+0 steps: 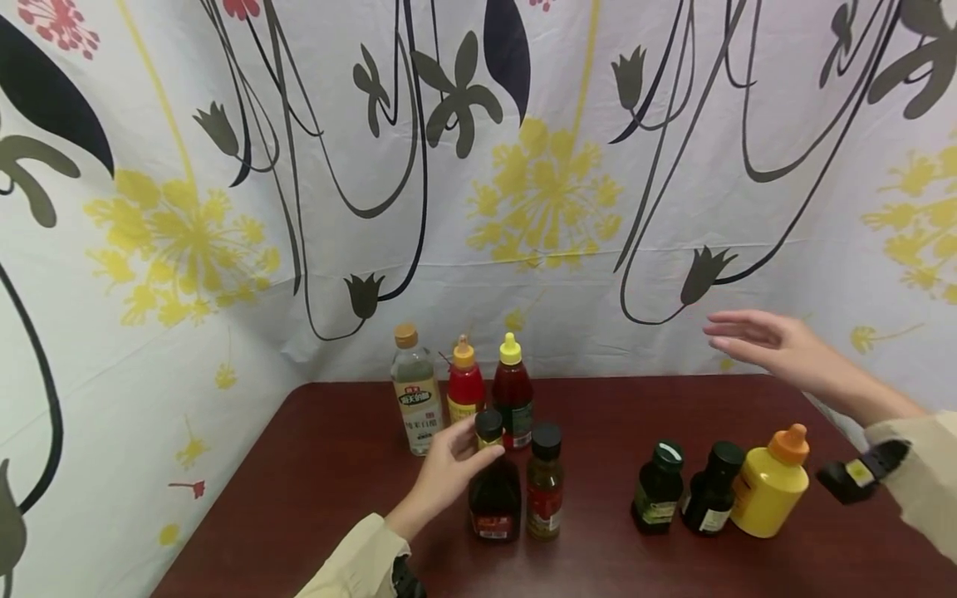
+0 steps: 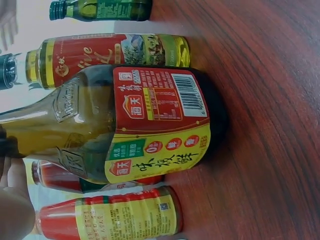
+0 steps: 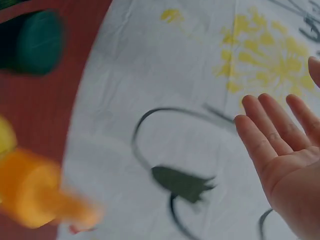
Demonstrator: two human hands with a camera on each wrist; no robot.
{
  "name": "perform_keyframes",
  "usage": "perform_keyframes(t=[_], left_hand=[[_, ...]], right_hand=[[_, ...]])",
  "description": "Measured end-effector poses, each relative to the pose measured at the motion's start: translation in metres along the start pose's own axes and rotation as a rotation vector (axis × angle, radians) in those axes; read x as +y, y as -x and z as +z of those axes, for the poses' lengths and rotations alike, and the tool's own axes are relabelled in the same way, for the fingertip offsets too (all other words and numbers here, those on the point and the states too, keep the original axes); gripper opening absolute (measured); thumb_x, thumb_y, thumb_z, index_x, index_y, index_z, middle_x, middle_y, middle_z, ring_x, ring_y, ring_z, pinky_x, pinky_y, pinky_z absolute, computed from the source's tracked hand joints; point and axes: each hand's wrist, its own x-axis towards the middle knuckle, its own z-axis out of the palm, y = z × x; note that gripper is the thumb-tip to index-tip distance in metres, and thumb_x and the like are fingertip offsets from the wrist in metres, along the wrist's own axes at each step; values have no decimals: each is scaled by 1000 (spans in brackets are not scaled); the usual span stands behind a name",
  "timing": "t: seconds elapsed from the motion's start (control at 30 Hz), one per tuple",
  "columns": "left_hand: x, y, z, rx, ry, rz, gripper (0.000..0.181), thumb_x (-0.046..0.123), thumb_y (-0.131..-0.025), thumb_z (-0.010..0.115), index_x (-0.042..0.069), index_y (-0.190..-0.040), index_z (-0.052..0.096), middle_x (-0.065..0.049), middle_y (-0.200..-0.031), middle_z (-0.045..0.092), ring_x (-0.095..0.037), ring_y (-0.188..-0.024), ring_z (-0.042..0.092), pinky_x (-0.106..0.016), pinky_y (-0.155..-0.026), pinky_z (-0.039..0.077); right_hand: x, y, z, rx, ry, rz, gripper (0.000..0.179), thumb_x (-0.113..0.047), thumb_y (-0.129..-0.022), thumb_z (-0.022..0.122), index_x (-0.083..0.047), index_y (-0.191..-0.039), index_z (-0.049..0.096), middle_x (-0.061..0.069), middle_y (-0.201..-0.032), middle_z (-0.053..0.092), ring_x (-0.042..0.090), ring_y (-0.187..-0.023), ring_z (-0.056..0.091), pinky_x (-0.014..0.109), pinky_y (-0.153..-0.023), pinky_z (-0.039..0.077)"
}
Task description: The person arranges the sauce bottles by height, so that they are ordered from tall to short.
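Note:
A dark soy sauce bottle [image 1: 495, 498] with a red and yellow label [image 2: 162, 95] stands upright on the table. My left hand [image 1: 443, 473] holds it by the neck just under the black cap, thumb across the front. Only part of that hand [image 2: 15, 202] shows in the left wrist view. Right beside the soy sauce is an olive oil bottle [image 1: 544, 490]. High over the table's right side, my right hand [image 1: 773, 345] is in the air with straight fingers and touches nothing. Below it stand a yellow bottle with an orange cap [image 1: 770, 490] and two small dark bottles [image 1: 658, 494].
Behind the soy sauce stand a clear vinegar bottle [image 1: 417, 399], a red squeeze bottle with an orange cap [image 1: 465, 386] and a dark red one with a yellow cap [image 1: 512, 394]. A patterned cloth [image 1: 463, 224] hangs behind the dark red-brown table [image 1: 314, 482].

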Motion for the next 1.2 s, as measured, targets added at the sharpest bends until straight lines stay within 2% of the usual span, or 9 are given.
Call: perform_keyframes(t=[0.1, 0.17, 0.23, 0.4, 0.6, 0.83, 1.0, 1.2], left_hand=[[-9, -1, -1, -2, 11, -5, 41, 7, -83, 62, -2, -122, 50, -19, -117, 54, -29, -111, 49, -42, -90, 40], [-16, -2, -1, -3, 16, -23, 42, 10, -83, 62, 1, -122, 50, -16, -118, 54, -26, -111, 49, -41, -90, 40], [-22, -4, -1, -2, 19, -45, 43, 14, -83, 63, 4, -123, 50, -14, -119, 54, -24, -112, 49, -40, -91, 39], [-23, -4, -1, -8, 18, -58, 46, 19, -83, 63, 5, -124, 50, -13, -119, 54, -23, -112, 49, -41, -92, 38], [-18, -5, -2, -1, -7, -67, 43, 18, -83, 63, 4, -122, 52, -13, -117, 56, -24, -109, 51, -42, -91, 40], [13, -1, 0, -11, -69, -33, 37, 8, -83, 62, -2, -117, 53, -18, -110, 58, -28, -101, 55, -40, -85, 44], [16, -3, -3, -38, -103, -16, 37, 8, -82, 63, -1, -116, 54, -16, -110, 58, -26, -97, 57, -35, -82, 47], [21, -4, -6, -45, -153, 21, 35, 6, -81, 63, -2, -115, 55, -16, -107, 60, -26, -95, 59, -35, -81, 47]], right_hand=[[22, 20, -1, 17, 1, 24, 39, -19, -92, 49, -8, -129, 43, -22, -108, 55, -9, -93, 52, 15, -69, 44], [35, 32, 1, 39, 3, 70, 39, -21, -91, 51, -12, -129, 44, -24, -106, 55, -9, -91, 52, 17, -67, 45], [48, 43, 4, 45, -9, 83, 39, -21, -91, 51, -10, -128, 45, -23, -105, 56, -9, -89, 53, 18, -66, 46], [73, 67, 15, 69, -67, 125, 34, -18, -91, 52, -8, -123, 49, -22, -102, 58, -8, -87, 55, 15, -65, 46], [89, 81, 24, 101, -180, 87, 31, -9, -90, 52, -4, -120, 50, -20, -105, 59, -5, -91, 56, 11, -68, 45], [100, 88, 32, 182, -121, 108, 25, -12, -86, 58, -4, -110, 59, -23, -97, 60, -12, -87, 54, 10, -63, 45], [105, 91, 38, 230, -124, 60, 25, -7, -85, 59, -2, -109, 59, -19, -96, 62, -10, -87, 55, 10, -64, 45], [104, 89, 40, 242, -93, 64, 22, -9, -85, 59, -2, -107, 59, -18, -93, 63, -11, -85, 55, 10, -62, 45]])
